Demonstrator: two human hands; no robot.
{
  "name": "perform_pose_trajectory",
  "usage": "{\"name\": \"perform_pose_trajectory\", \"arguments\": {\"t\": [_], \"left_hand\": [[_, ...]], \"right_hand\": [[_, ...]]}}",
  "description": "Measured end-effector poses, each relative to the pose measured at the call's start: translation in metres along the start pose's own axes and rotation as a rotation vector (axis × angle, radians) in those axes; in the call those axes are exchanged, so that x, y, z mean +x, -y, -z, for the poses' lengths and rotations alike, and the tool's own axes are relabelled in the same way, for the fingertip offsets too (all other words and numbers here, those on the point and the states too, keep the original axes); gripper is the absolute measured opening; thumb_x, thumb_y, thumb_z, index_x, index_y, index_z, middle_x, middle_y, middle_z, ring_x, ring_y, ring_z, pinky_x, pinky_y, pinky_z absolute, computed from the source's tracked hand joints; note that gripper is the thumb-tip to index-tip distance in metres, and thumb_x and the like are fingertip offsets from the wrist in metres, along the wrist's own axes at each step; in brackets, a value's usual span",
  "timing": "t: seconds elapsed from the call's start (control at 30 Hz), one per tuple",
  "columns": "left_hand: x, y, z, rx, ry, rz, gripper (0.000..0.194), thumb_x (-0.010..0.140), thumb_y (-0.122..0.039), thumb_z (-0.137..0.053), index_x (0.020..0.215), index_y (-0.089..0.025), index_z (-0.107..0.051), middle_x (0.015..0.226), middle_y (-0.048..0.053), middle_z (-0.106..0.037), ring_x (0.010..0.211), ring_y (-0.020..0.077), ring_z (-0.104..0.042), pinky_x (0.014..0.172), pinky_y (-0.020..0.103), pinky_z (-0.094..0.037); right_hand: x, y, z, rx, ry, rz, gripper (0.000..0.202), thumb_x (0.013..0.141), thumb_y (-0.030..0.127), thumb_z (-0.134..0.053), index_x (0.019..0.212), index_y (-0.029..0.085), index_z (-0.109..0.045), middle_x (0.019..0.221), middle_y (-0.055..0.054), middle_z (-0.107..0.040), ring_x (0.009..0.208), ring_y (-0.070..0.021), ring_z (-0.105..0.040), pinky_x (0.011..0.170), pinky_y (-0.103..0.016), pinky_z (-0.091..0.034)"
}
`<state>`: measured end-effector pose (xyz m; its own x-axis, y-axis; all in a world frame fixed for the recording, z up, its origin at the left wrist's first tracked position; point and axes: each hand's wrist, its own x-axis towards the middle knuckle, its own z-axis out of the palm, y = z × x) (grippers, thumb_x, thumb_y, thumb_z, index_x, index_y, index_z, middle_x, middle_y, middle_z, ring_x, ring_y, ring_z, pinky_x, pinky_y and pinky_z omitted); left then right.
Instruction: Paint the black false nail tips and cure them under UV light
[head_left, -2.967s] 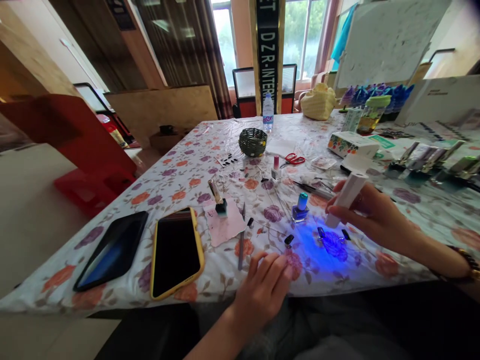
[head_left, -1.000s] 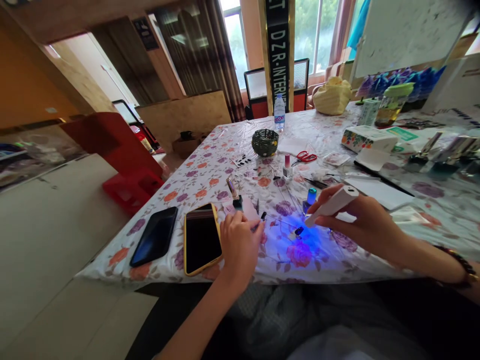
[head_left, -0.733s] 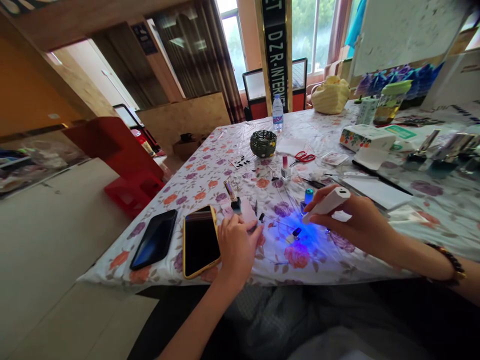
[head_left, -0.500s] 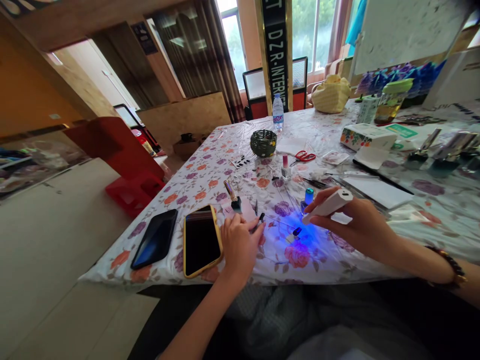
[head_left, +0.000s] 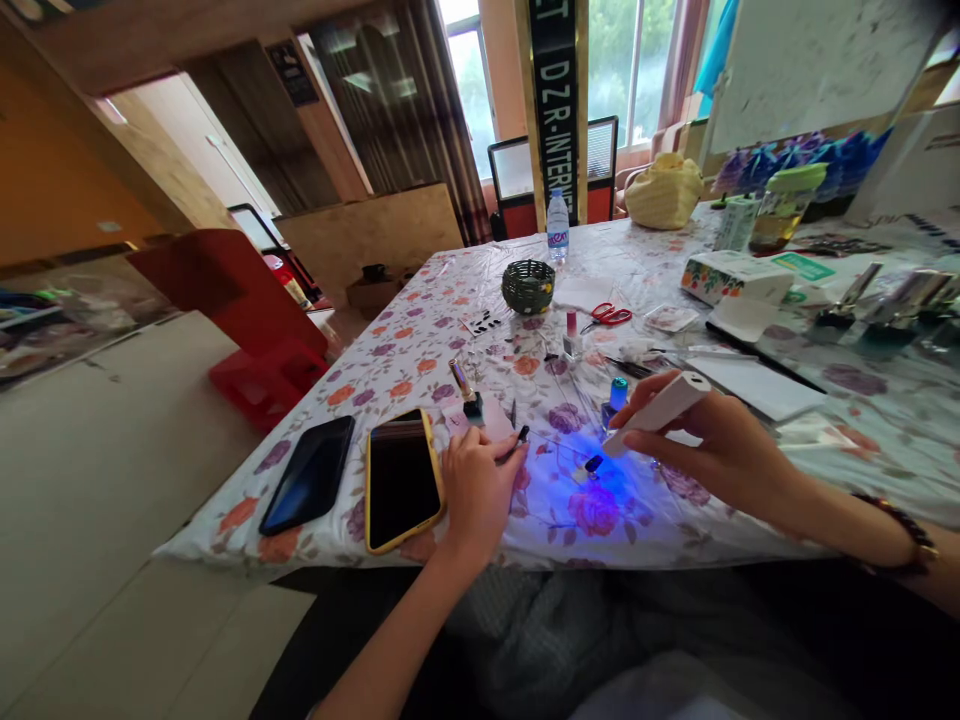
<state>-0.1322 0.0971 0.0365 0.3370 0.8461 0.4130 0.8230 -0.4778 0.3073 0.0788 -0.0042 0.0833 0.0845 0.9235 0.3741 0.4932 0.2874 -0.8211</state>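
My right hand [head_left: 709, 440] grips a white handheld lamp [head_left: 660, 412], tilted down to the left. Its blue-violet light falls on the flowered tablecloth and on a small dark piece [head_left: 593, 465] with a pale base. Between the fingertips of my left hand [head_left: 480, 480] is a small black-tipped piece [head_left: 523, 436]; its lower part is hidden. A dark bottle with a gold cap [head_left: 471, 400] stands just beyond my left hand. Close to the lamp is a bottle with a blue-lit cap [head_left: 618, 393]. A pink-capped bottle [head_left: 572, 340] stands farther back.
Two phones, one black [head_left: 309, 475] and one yellow-cased [head_left: 405, 482], lie left of my left hand. Farther back are a dark woven basket [head_left: 528, 287], red scissors [head_left: 612, 315] and a water bottle [head_left: 557, 228]. More bottles [head_left: 900, 300] and a tissue box [head_left: 735, 276] are at the right.
The lamp and my right hand have shifted very slightly, and the view has moved a little. Both hands keep their hold.
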Motion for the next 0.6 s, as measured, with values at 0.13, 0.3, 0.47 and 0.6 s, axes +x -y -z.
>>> {"name": "perform_pose_trajectory", "arguments": {"t": [0.13, 0.3, 0.47, 0.6], "left_hand": [[0.001, 0.002, 0.0, -0.022, 0.018, 0.009, 0.018, 0.077, -0.035, -0.058, 0.087, -0.026, -0.071, 0.072, 0.002, -0.052, 0.073, 0.0176, -0.047, 0.066, 0.031, -0.034], [0.003, 0.005, -0.004, -0.068, 0.041, 0.014, 0.023, 0.077, -0.038, -0.057, 0.092, -0.026, -0.07, 0.073, 0.003, -0.051, 0.074, 0.0181, -0.047, 0.067, 0.031, -0.035], [0.005, 0.009, -0.008, -0.117, 0.061, -0.002, 0.024, 0.078, -0.04, -0.056, 0.094, -0.027, -0.069, 0.072, 0.002, -0.05, 0.074, 0.0182, -0.046, 0.068, 0.032, -0.035], [0.009, 0.013, -0.009, -0.153, 0.078, -0.049, 0.02, 0.078, -0.038, -0.057, 0.091, -0.028, -0.07, 0.072, 0.002, -0.049, 0.074, 0.0182, -0.046, 0.069, 0.032, -0.035]], "right_hand": [[-0.003, 0.0, 0.003, -0.004, -0.007, -0.029, 0.03, 0.074, 0.035, -0.064, 0.097, 0.021, -0.052, 0.084, -0.001, -0.066, 0.074, -0.0144, -0.064, 0.067, -0.026, -0.053], [-0.004, 0.0, 0.004, -0.032, -0.012, 0.008, 0.025, 0.075, 0.034, -0.063, 0.095, 0.021, -0.054, 0.09, -0.001, -0.065, 0.08, -0.0147, -0.064, 0.07, -0.025, -0.052], [-0.005, -0.001, 0.004, -0.026, -0.02, 0.001, 0.027, 0.075, 0.033, -0.063, 0.096, 0.021, -0.053, 0.088, -0.002, -0.066, 0.08, -0.0148, -0.063, 0.07, -0.025, -0.052], [-0.004, 0.001, 0.005, -0.004, -0.009, -0.015, 0.026, 0.075, 0.034, -0.062, 0.095, 0.02, -0.053, 0.088, -0.003, -0.066, 0.079, -0.0148, -0.063, 0.07, -0.026, -0.051]]}}
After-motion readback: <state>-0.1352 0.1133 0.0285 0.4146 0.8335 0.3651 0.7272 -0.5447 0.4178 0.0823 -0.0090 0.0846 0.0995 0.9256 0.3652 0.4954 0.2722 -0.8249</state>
